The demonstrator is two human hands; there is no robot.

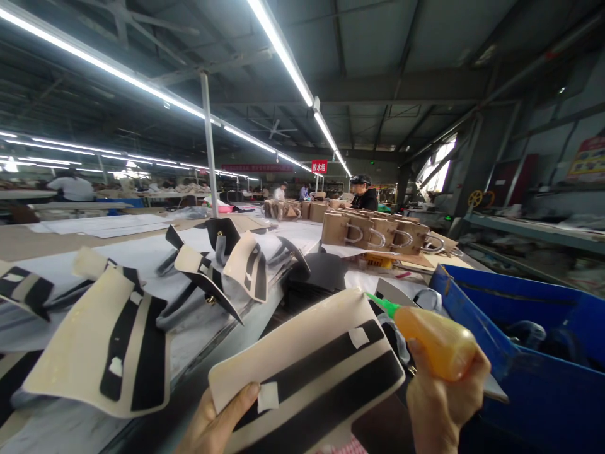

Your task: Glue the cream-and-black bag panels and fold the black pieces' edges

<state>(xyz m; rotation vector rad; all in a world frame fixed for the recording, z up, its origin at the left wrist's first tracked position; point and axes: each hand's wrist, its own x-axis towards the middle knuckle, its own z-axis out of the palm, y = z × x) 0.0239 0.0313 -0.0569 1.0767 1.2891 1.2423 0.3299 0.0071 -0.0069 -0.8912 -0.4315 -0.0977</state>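
Note:
My left hand (215, 421) grips the lower left edge of a cream panel (302, 369) with black strips and small white tabs, thumb on top. My right hand (442, 403) is closed round an orange squeeze bottle (437, 343) with a green nozzle. The nozzle tip points left, at the panel's upper right edge. Both hands are low in the view, over the near end of the workbench.
Similar cream and black panels (108, 353) lie spread on the white-covered bench (142, 252). A blue bin (529, 353) stands at the right. Tan handbags (378, 232) line the bench farther back. A person in a dark cap (363, 192) works beyond them.

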